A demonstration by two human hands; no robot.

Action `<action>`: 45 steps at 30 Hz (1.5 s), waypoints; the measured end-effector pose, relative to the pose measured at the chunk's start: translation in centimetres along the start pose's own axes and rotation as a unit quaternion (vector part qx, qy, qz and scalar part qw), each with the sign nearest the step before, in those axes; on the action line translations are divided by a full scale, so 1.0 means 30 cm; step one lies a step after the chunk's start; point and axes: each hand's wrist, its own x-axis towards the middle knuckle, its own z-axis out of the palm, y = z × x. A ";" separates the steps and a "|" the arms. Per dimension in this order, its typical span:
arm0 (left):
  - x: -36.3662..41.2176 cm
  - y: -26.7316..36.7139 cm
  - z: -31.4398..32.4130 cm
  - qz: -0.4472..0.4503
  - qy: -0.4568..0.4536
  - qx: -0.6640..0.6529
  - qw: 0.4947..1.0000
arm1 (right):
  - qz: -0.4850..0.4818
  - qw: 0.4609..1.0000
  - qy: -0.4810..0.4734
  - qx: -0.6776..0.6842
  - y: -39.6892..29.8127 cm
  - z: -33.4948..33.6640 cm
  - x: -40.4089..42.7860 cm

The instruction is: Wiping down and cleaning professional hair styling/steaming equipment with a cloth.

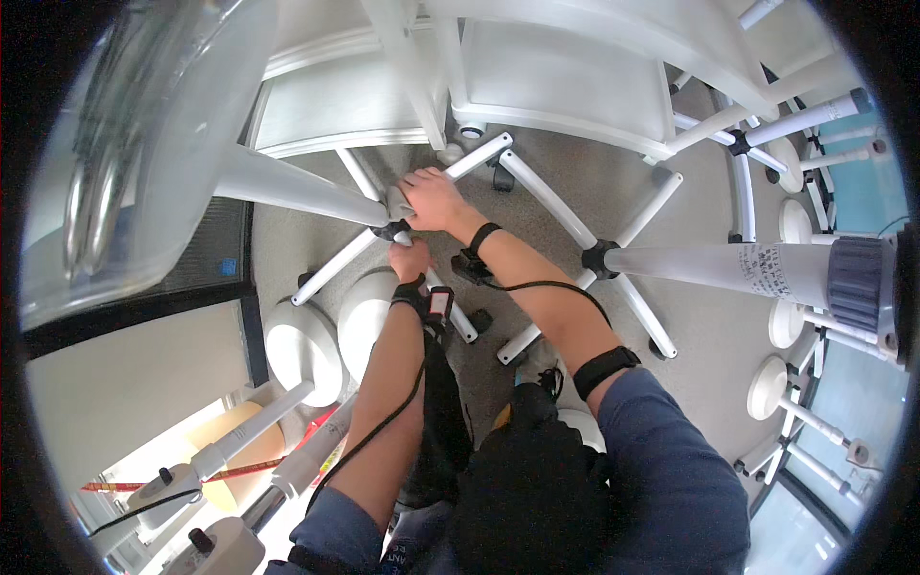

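Observation:
A white pole [302,185] slants down to a black hub [390,230], from which white tubular legs spread over the floor. My right hand [435,201] holds a crumpled grey cloth [397,204] against the pole's foot, just above the hub. Just below it, my left hand [411,260] is closed around one white leg [460,320] close to the hub. Part of that leg is hidden by my hand and wrist strap. Both wrists wear black straps with small devices and cables.
To the right stands a second white pole [704,264] on a similar base with a black hub [600,259]. White shelved carts [568,79] line the far side. Round white bases [305,352] lie at the left. A clear container [180,144] looms upper left. More stands line the right.

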 end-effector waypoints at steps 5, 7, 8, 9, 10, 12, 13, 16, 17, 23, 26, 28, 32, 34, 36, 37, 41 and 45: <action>0.004 0.029 -0.030 -0.180 -0.052 -0.052 0.981 | -0.082 0.996 -0.019 0.009 0.082 -0.033 -0.008; 0.003 0.032 -0.018 -0.193 -0.050 -0.057 0.978 | 0.023 0.995 -0.098 0.020 0.223 -0.063 -0.011; -0.002 0.040 -0.001 -0.177 -0.084 -0.040 0.980 | 0.066 0.996 -0.061 0.017 0.315 -0.081 -0.038; 0.001 0.047 0.008 -0.159 -0.115 -0.023 0.980 | 0.107 0.994 -0.022 0.015 0.374 -0.093 -0.059; 0.015 0.039 0.008 -0.239 -0.108 -0.191 0.946 | 0.100 0.995 -0.020 0.014 0.377 -0.090 -0.060; 0.014 0.034 0.018 -0.218 -0.071 -0.143 0.963 | 0.097 0.991 0.083 -0.043 0.356 -0.082 -0.067; 0.005 0.038 0.023 -0.200 -0.039 -0.090 0.975 | 0.093 0.992 0.079 -0.041 0.340 -0.082 -0.066; 0.000 0.040 0.023 -0.169 -0.060 0.045 0.983 | 0.160 0.987 -0.015 -0.025 0.252 -0.065 -0.079; 0.015 -0.014 0.030 -0.175 -0.057 0.043 0.982 | 0.120 0.992 -0.021 -0.031 0.203 -0.045 -0.088; 0.170 -0.286 0.229 -0.108 -0.032 -0.144 0.983 | 0.028 1.000 -0.002 0.015 0.132 0.050 -0.086; 0.307 -0.364 0.151 -0.020 -0.042 -0.105 0.993 | -0.019 0.999 0.004 0.030 0.072 0.037 -0.015; 0.360 -0.468 -0.056 0.051 -0.030 -0.043 0.997 | -0.070 0.994 0.027 0.076 -0.075 -0.004 0.045; 0.216 -0.342 0.286 -0.011 -0.085 -0.095 0.992 | -0.047 0.998 -0.025 0.031 0.200 0.008 -0.118; 0.225 -0.335 0.223 -0.075 -0.057 -0.034 0.995 | -0.025 0.995 -0.075 0.063 0.174 -0.021 -0.100; 0.312 -0.366 0.047 -0.034 -0.042 0.057 0.997 | -0.037 0.995 -0.061 0.063 0.065 -0.050 -0.024; 0.347 -0.367 -0.061 -0.002 -0.039 0.147 0.988 | -0.038 0.996 -0.054 0.058 -0.003 -0.066 0.019; 0.109 -0.187 0.161 -0.072 0.000 0.025 0.997 | 0.045 0.996 -0.075 0.022 0.153 -0.030 -0.104; 0.027 -0.031 -0.011 -0.075 0.017 -0.049 0.996 | 0.042 0.994 -0.051 0.085 0.142 -0.068 -0.092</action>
